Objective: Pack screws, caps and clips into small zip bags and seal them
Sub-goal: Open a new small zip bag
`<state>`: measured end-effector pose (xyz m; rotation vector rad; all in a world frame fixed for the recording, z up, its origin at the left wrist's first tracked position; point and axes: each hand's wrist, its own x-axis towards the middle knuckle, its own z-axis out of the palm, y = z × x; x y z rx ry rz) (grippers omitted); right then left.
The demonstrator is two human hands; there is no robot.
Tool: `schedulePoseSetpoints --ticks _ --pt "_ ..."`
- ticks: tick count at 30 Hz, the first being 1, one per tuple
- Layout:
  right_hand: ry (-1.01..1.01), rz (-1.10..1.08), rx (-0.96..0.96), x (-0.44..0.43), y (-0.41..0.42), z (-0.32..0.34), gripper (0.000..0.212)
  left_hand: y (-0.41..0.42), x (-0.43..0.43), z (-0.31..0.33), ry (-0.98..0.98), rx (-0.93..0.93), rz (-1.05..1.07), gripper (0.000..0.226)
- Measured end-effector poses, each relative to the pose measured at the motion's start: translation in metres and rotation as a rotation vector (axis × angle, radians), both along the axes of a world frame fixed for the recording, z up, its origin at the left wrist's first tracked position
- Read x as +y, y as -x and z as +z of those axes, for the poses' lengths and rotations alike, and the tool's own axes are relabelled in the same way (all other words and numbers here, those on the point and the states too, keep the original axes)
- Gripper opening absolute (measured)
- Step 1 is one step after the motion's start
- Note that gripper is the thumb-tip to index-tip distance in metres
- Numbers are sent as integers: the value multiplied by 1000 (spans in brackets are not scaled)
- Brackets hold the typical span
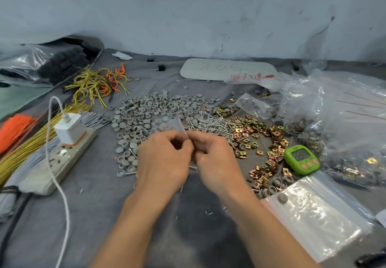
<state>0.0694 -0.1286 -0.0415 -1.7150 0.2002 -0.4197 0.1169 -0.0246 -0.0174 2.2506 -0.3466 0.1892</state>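
Clear zip bag (171,126) pinched between left hand (165,161) and right hand (215,159).

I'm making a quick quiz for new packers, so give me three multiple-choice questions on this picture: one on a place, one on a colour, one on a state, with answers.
1. Where does the green timer lie?
A. left of the caps
B. right of the clips
C. against the wall

2. What colour are the caps?
A. orange
B. green
C. grey

3. The small zip bag is:
A. lying untouched
B. pinched by the left hand and the right hand
C. inside a larger bag

1 B: it sits at the clips' right edge.
2 C: the whole pile is grey.
3 B: both hands' fingers pinch it.
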Motion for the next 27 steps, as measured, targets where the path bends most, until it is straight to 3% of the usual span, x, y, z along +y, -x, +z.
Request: schedulePoseSetpoints --ticks 4,9,13,17,19,22,27 --pt "64 -92 86 -8 15 5 47 3 -4 2 18 130 -27 29" --pt "161 -287 68 -24 24 10 18 4 -8 7 159 293 -116 10" --pt "135 -231 70 -22 29 7 24 1 -6 9 166 315 -125 14" --pt "-143 -96 97 -13 31 6 17 1 -2 6 87 260 -136 19" --pt "-105 -81 138 -13 28 5 26 4 1 6 24 185 -159 20" --pt "-20 -81 170 -14 23 5 23 10 4 5 -12 136 -189 17" --pt "-10 -42 205 -26 22 10 31 5 8 6 177 288 -389 16"
